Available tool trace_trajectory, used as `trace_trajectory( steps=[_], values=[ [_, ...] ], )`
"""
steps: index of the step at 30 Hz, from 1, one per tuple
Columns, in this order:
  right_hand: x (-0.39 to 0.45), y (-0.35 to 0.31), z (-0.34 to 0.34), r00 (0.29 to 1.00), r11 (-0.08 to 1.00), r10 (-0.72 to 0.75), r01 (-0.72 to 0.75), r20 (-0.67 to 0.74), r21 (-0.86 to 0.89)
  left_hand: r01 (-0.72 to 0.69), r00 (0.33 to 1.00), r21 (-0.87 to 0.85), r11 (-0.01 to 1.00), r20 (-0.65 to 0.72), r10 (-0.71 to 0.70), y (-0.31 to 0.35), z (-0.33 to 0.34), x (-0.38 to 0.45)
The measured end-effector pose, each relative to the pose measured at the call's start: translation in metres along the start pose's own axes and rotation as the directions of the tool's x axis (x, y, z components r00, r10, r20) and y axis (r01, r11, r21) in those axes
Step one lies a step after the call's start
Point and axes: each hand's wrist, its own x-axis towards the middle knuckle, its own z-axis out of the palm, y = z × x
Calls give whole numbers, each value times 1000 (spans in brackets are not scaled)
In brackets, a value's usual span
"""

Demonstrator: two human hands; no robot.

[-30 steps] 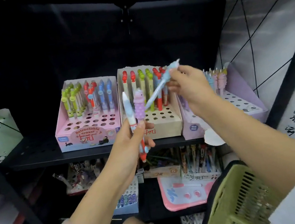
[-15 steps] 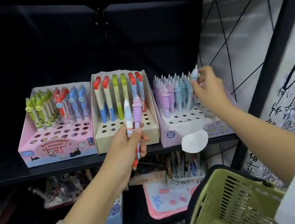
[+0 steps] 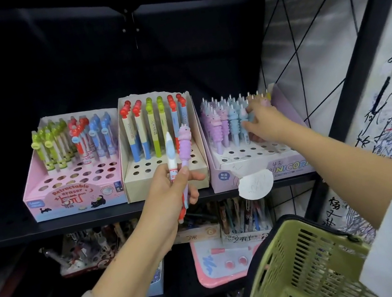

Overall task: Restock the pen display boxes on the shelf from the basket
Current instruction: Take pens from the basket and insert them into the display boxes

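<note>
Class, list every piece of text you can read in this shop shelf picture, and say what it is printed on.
"Retractable eraser": front of the pink cardboard display box.
"UNICOR", cut off by the right hand's arm: front of the lilac cardboard display box.
Handwritten marks on the white round paper tag, the lower-shelf price labels and the scribbled wall sheet: not readable.

A stationery shop, plainly. Black metal shelf [image 3: 123, 213] stocked with three retail display boxes side by side: pink eraser box [image 3: 73, 194] hand-marked with a price, cream box [image 3: 166, 176] right of it, lilac unicorn box [image 3: 257, 166] further right, round paper tag [image 3: 255, 185] stuck on its front. More priced pen boxes [image 3: 243, 220] below the shelf. Green shopping basket [image 3: 303, 267] lower right.
</note>
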Motion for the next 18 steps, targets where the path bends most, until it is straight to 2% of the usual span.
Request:
trace_trajectory(
  steps=[1,3,4,5,7,9,10,12,14,16,18],
  values=[
    [-4,-2,-1,1000,1000,8,-8,-30,0,-1,1000,-2,1000,-3,1,1,-1,0],
    [-19,-13,-2,971,997,-1,20,-240,77,-3,1000,1,1000,2,3,4,-1,-1],
    [-27,-22,-3,939,985,-26,83,-344,150,-7,1000,3,1000,8,7,5,0,-2],
    [-36,-33,-4,930,953,-43,148,-366,264,-12,1000,6,1000,16,12,7,1,-3],
    [-56,-59,-4,974,806,-128,211,-186,553,-23,999,-9,1000,32,23,9,6,-4],
    [-73,-79,2,976,672,-217,135,19,728,-25,999,-49,998,41,27,11,11,-6],
    [-78,-85,5,969,628,-240,103,66,771,-18,999,-65,998,45,21,12,13,-7],
    [-79,-89,9,968,578,-243,98,56,810,10,998,-98,995,56,-4,13,14,-10],
    [-72,-87,2,983,551,-171,150,-65,821,38,998,-109,993,63,-31,14,10,-12],
    [-59,-77,-13,966,512,-31,237,-258,826,45,998,-63,997,39,-43,14,4,-12],
    [-46,-62,-27,916,586,53,293,-397,756,54,999,-28,998,4,-54,13,0,-10]
  ],
)
